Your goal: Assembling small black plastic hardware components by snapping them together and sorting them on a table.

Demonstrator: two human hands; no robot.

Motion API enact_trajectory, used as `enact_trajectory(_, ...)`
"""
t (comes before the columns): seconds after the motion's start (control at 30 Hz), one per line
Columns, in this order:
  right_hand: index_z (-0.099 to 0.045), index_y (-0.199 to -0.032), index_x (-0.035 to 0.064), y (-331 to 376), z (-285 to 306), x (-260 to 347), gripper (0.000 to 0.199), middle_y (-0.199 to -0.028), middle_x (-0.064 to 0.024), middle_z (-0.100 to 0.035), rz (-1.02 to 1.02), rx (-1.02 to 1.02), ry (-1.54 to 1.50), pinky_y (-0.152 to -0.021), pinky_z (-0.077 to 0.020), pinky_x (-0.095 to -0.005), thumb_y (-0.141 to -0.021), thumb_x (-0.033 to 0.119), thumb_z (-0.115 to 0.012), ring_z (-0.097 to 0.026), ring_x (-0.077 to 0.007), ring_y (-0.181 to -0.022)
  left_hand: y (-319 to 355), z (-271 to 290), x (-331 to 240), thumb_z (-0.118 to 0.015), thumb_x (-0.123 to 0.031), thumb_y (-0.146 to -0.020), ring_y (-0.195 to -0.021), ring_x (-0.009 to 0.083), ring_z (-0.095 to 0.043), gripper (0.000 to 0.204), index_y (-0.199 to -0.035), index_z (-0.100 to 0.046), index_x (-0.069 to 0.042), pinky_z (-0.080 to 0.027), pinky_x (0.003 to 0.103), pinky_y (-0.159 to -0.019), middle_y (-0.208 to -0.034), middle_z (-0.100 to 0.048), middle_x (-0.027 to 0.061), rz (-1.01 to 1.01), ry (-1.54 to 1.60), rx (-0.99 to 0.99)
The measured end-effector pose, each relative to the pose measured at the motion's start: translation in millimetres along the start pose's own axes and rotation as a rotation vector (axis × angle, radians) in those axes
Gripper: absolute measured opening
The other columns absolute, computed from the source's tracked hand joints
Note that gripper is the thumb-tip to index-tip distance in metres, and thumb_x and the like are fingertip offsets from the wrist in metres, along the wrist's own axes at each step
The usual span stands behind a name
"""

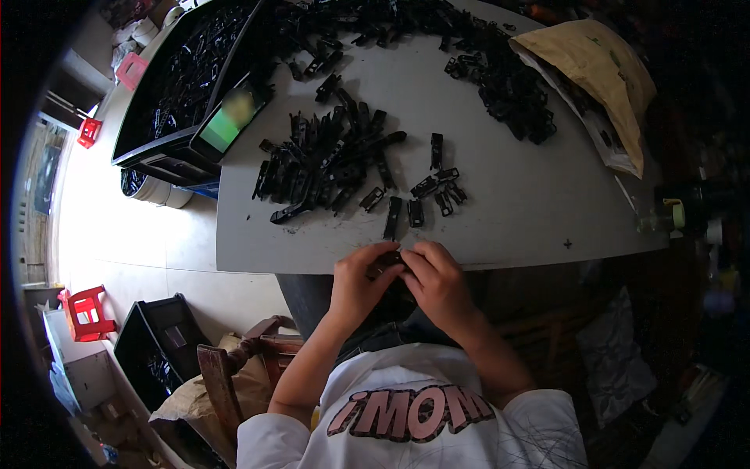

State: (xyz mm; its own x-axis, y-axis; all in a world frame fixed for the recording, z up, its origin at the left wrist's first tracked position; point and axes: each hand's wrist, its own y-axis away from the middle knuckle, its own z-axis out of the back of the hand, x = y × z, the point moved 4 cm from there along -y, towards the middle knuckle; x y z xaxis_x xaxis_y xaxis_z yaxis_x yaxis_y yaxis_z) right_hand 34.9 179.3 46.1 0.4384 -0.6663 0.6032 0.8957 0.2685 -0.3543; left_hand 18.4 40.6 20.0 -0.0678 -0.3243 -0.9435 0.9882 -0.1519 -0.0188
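Both hands are meeting at the table's near edge, the left hand and right hand pinching one small black plastic part between their fingertips. Just beyond it, loose black clips are lying on the grey table; farther off, a heap of parts is spreading.

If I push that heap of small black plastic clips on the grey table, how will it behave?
The heap of small black plastic clips would probably scatter: the pieces lie loose. Each looks stiff and light. Flat, elongated shapes on the grey table suggest sliding, not rolling.
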Motion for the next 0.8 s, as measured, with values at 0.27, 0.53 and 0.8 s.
enact_trajectory(0.27, -0.056, -0.100, 0.0008, 33.4, -21.3, -54.5, 0.032, -0.092, -0.0059, -0.057, -0.511, 0.236, -0.719, -0.059, -0.0461, -0.0248, -0.079, 0.017, -0.074, -0.056, -0.0102, -0.071, 13.5, -2.6, 20.4, -0.062, -0.001, -0.086, -0.065, 0.0069, -0.055, 0.022, -0.107, -0.060, 0.000, -0.046, 0.022, -0.058, -0.093, -0.064, 0.0047, 0.206, 0.493, 0.214)
enact_trajectory(0.53, -0.052, -0.119, 0.0065, -33.6, -7.4, -64.1, 0.053, -0.082, -0.0067, -0.052, -0.169, 0.083, -0.016, -0.061, -0.0446, -0.0310, -0.071, 0.007, -0.075, -0.052, -0.0170, -0.064, 9.7, 18.8, 36.4, -0.053, -0.011, -0.093, -0.071, 0.0053, -0.049, 0.010, -0.098, -0.054, -0.002, -0.040, 0.019, -0.061, -0.091, -0.054, -0.0003, 0.136, 0.502, -0.036)
enact_trajectory(0.8, -0.053, -0.116, 0.0083, -33.2, 3.9, -72.3, 0.051, -0.069, -0.0045, -0.045, -0.352, 0.205, -0.277, -0.061, -0.0433, -0.0312, -0.070, 0.004, -0.074, -0.046, -0.0166, -0.062, -7.3, 25.4, 36.8, -0.044, 0.007, -0.078, -0.077, 0.0123, -0.046, 0.017, -0.091, -0.052, -0.001, -0.037, 0.023, -0.071, -0.083, -0.050, 0.0031, -0.088, 0.256, -0.031)
